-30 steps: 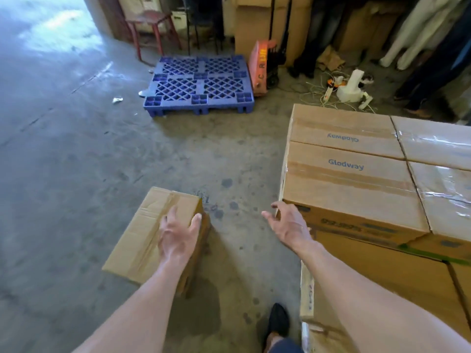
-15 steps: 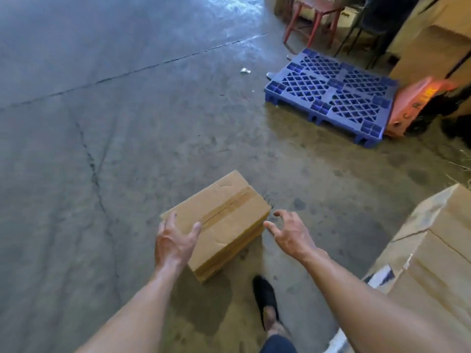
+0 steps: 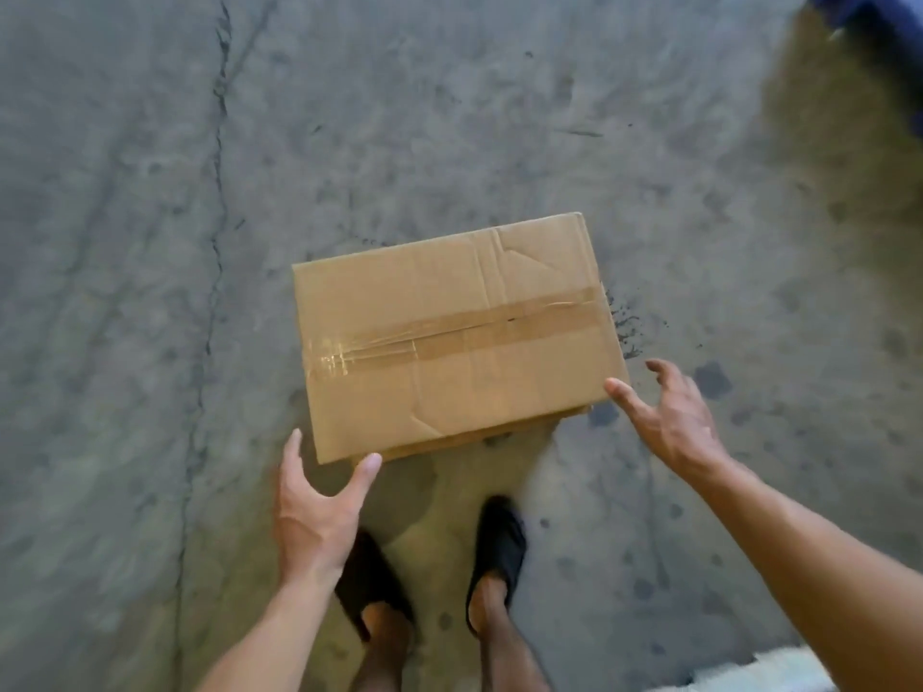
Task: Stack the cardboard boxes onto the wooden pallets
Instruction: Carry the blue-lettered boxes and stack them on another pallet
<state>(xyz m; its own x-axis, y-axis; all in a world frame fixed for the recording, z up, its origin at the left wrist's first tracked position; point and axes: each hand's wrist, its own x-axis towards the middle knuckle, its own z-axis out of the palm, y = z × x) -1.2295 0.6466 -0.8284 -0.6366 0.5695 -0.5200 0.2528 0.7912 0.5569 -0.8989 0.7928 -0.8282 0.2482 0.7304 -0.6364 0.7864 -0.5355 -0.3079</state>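
Note:
A taped brown cardboard box point(image 3: 457, 337) lies flat on the concrete floor just ahead of my feet. My left hand point(image 3: 319, 506) is spread open at its near left corner, thumb tip close to the front edge, holding nothing. My right hand point(image 3: 669, 417) is spread open at the near right corner, thumb tip by the box's edge, fingers apart from it. Whether either thumb touches the cardboard is unclear. No wooden pallet is in view.
My two feet in black slippers point(image 3: 499, 541) stand right behind the box. A corner of the blue plastic pallet point(image 3: 869, 12) shows at the top right. A long crack point(image 3: 215, 242) runs down the floor on the left. A pale box edge point(image 3: 779, 666) sits at bottom right.
My view has tilted down and turned, so the box now lies square in front of me. Both hands have moved to its near corners; the stacked boxes have left the view.

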